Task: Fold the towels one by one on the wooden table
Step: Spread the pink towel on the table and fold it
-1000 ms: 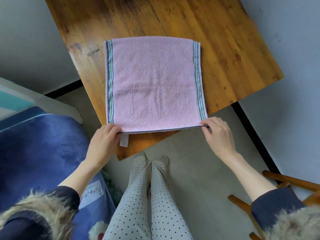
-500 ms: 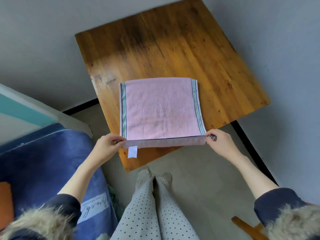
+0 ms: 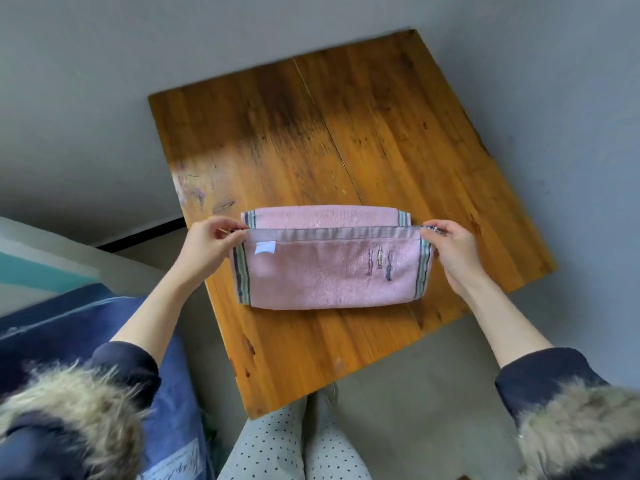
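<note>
Sleeves, nearest: fur-trimmed cuffs (image 3: 69,407) fill the bottom corners, dotted trousers (image 3: 294,445) between them; the feet are mostly under the table edge.
Left hand (image 3: 207,247): fingers pinching the towel's left corner, right at the hem.
Right hand (image 3: 450,244): pinching the opposite corner, same height, hem drawn taut between the two.
Towel (image 3: 329,275): pink, striped at both ends, on the near half of the wooden table (image 3: 346,133); the near flap is lifted and carried over, its underside and a white label (image 3: 265,247) facing up.
Step, as I read it: a fold in mid-flight, near edge heading for the far edge.
Next move calls for: laying the hem down square on the far strip (image 3: 325,214), stripes matched, then smoothing flat.
Hard to tell: how many layers lie under the flap; what the small stitched marks (image 3: 379,263) show.
Other towels: none in sight from here.
</note>
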Demonstrator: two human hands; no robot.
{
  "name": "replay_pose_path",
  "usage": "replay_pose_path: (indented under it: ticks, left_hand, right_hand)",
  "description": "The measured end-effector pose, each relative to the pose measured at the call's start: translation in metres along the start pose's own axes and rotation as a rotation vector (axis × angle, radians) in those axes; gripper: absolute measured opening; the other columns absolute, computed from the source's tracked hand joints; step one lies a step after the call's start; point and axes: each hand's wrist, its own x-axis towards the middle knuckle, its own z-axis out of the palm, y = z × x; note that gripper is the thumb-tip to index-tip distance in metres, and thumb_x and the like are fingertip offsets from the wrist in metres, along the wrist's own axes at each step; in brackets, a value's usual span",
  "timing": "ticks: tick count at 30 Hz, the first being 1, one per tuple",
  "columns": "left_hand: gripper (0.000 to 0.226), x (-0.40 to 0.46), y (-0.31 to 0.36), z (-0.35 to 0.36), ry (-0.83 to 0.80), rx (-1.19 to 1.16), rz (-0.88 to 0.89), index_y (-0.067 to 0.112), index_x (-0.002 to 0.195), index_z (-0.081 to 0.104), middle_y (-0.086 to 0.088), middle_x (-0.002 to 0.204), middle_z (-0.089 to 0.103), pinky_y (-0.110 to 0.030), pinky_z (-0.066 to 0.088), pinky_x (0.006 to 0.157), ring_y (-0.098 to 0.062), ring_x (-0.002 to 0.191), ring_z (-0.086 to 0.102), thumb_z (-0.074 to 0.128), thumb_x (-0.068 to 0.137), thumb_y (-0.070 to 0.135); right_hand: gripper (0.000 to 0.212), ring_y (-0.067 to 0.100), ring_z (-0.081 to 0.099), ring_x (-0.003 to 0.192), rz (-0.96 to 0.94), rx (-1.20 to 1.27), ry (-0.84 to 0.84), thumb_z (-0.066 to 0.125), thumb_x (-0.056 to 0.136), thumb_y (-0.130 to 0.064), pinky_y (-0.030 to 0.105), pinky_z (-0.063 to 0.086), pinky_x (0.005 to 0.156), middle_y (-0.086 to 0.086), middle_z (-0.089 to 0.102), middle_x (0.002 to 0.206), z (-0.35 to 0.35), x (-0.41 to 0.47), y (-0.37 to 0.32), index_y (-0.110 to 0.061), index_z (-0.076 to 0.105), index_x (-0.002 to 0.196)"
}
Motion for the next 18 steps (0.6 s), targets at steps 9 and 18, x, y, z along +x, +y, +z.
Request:
replay_pose_path:
  ticks: [9,18]
  left_hand:
    - [0.005,0.065,-0.006,0.021,-0.028,0.021,-0.07,0.017,0.085,0.067,-0.005,0.083,0.063,-0.036,0.047,0.074,-0.018,0.073,0.054,0.064,0.084,0.012]
    - [0.006,0.082,-0.03,0.043,0.032,-0.014,-0.175,0.02,0.085,0.067,-0.001,0.09,0.064,-0.02,0.04,0.067,-0.006,0.072,0.054,0.063,0.084,0.016]
  right_hand:
    - [0.01,0.022,0.06,0.093,0.071,-0.016,0.109,0.058,0.088,-0.01,0.029,0.049,0.076,0.006,0.064,0.096,0.031,0.058,0.001,-0.019,0.062,0.091]
    - [0.011,0.015,0.049,0.095,0.001,-0.258,0.15,0.056,0.089,-0.013,0.026,0.039,0.081,0.008,0.05,0.114,0.051,0.092,0.018,-0.014,0.062,0.098]
